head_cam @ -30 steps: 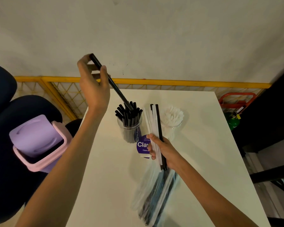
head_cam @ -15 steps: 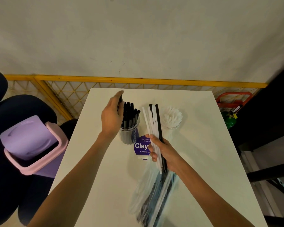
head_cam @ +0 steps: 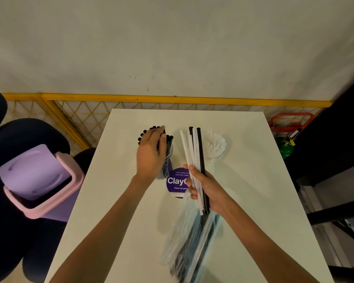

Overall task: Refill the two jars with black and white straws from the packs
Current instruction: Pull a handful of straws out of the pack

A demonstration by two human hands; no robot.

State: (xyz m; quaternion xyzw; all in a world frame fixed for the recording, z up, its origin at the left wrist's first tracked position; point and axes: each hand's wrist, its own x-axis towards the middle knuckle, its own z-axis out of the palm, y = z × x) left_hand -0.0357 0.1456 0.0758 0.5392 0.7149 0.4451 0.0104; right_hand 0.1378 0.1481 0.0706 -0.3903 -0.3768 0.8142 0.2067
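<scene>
A clear jar [head_cam: 169, 158] packed with black straws stands mid-table. My left hand [head_cam: 150, 155] lies flat over the tops of those straws, fingers straight. To its right a second clear jar [head_cam: 215, 147] holds white straws. My right hand [head_cam: 203, 187] grips an upright bundle of white and black straws [head_cam: 194, 152] between the two jars. A clear plastic pack [head_cam: 189, 248] with more black and white straws lies on the white table [head_cam: 253, 180] below my right wrist.
A round purple sticker [head_cam: 176, 181] lies on the table between my hands. A purple and pink swing-lid bin [head_cam: 37, 180] stands left of the table beside dark chairs. A yellow mesh fence [head_cam: 86, 119] runs behind. Red and green items [head_cam: 288, 137] sit at the right.
My left hand came down from holding a black straw high above the jar; the straw went into the jar and the hand now lies over the straw tops. My right hand stayed put.
</scene>
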